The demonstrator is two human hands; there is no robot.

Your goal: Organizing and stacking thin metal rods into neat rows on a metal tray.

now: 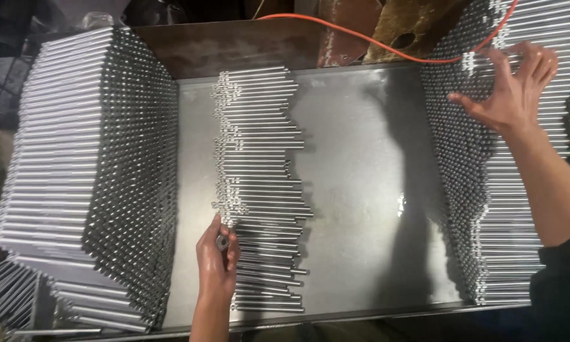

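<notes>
Here: three rod stacks [259,183]; left hand [216,259] holds one washer [222,242]; right hand [513,88] spread.

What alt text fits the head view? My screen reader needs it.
Two bare hands work among metal rods: the left hand touches the ends of a middle row of rods on a steel tray; the right hand grips the right rod stack.

We see no packages, labels, signs or screens anywhere in this view.
</notes>
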